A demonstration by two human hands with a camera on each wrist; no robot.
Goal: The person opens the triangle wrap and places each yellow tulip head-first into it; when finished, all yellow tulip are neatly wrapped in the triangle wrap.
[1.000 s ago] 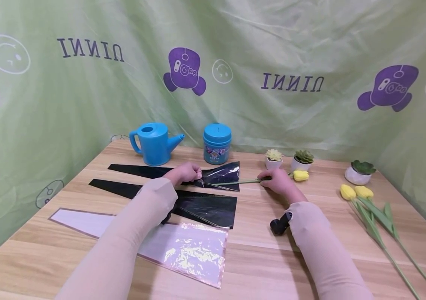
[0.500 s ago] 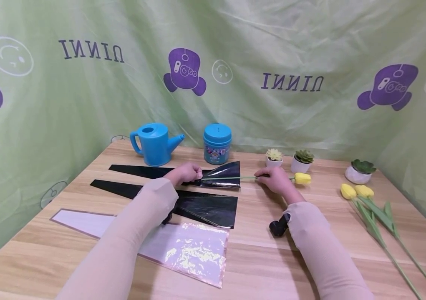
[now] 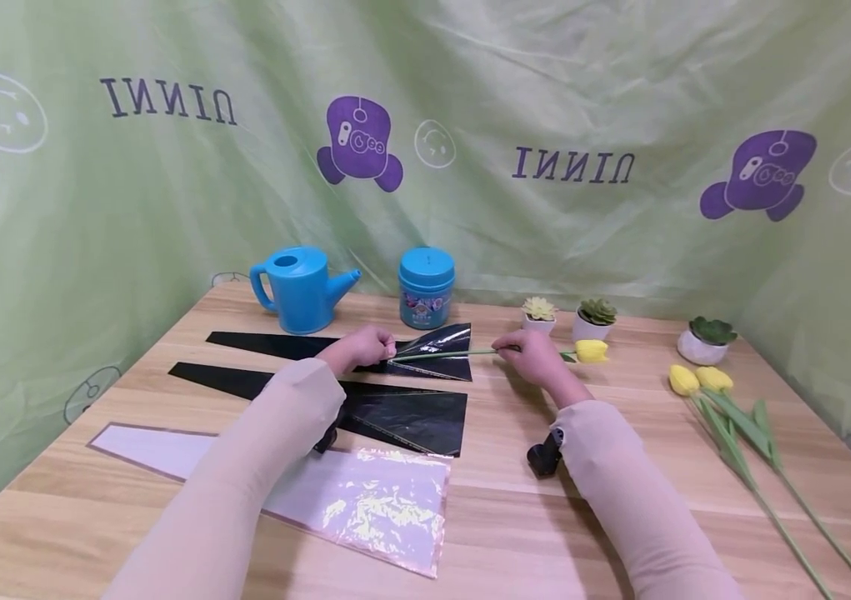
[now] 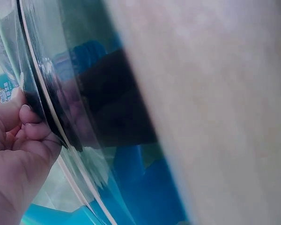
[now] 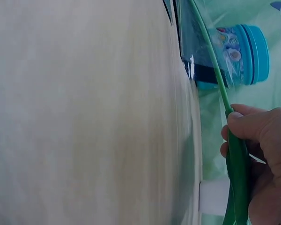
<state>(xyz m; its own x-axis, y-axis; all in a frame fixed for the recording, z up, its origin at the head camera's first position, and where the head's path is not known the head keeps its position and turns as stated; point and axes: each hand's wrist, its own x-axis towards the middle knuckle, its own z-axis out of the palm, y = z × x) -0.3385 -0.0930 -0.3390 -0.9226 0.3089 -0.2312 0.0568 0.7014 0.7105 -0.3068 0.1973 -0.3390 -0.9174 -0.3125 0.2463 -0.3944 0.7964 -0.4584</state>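
My left hand (image 3: pixel 365 347) pinches the edge of the far black flower sleeve (image 3: pixel 443 367), a flat, tapering film wrapper lifted at its wide right end. A single yellow tulip (image 3: pixel 590 351) lies sideways across that end, its bloom to the right. With thumb and fingers, my right hand (image 3: pixel 536 358) pinches its green stem (image 5: pixel 218 70) near the leaf. The stem reaches left over the sleeve to my left hand; whether its tip is inside the film is unclear. In the left wrist view, glossy film (image 4: pixel 51 93) runs past the fingertips.
Nearer me lie a second black sleeve (image 3: pixel 410 417) and a clear, pink-edged sleeve (image 3: pixel 372 508). Behind stand a blue watering can (image 3: pixel 301 292), a blue lidded jar (image 3: pixel 427 292) and small potted succulents (image 3: pixel 594 321). Two more tulips (image 3: pixel 733 433) lie at right.
The right hand has moved a little left with the tulip. The stem, first low across the sleeve, has risen and its left end is now at the left hand, which keeps its pinch.
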